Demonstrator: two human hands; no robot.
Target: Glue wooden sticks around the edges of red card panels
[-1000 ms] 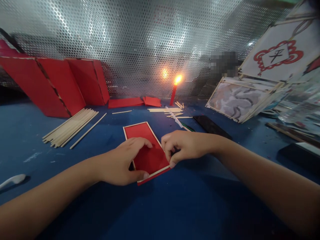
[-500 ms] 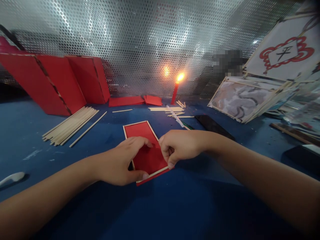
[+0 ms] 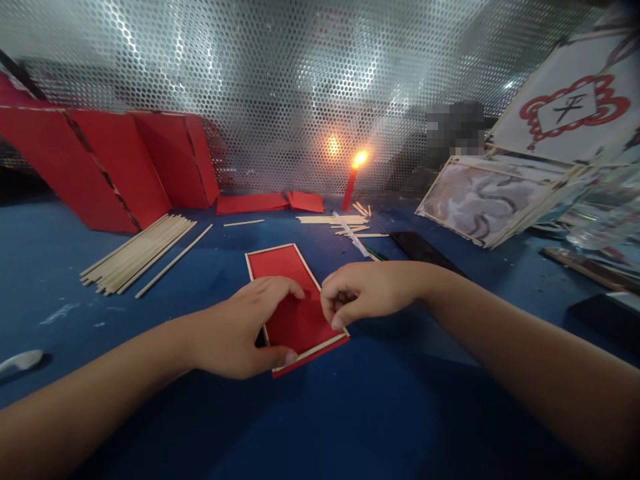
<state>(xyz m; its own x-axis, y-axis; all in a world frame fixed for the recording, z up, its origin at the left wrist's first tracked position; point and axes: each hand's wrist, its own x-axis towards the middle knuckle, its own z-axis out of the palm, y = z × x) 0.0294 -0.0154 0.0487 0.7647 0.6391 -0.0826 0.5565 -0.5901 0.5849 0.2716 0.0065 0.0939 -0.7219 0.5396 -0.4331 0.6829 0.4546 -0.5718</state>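
A red paper panel (image 3: 295, 327), edged with thin wooden sticks, lies on the blue table in front of me. My left hand (image 3: 245, 327) rests over its left side, thumb and fingers apart. The thumb touches the near stick (image 3: 320, 348), and red paper shows beyond that stick. At the panel's right edge is my right hand (image 3: 357, 297), its fingers curled and the thumb close to the near right corner. Whatever may be between those fingertips is hidden.
A bundle of wooden sticks (image 3: 137, 257) lies left. Red panels (image 3: 120, 160) stand behind it. A lit red candle (image 3: 351, 183) burns near short sticks (image 3: 330, 219). Right are a dark flat object (image 3: 425, 250) and a painted paper lantern (image 3: 485, 197). A white spoon-like object (image 3: 23, 362) lies left.
My right hand has loosened and lifted slightly from the panel's near right corner, uncovering more of it. My left hand stays on the panel.
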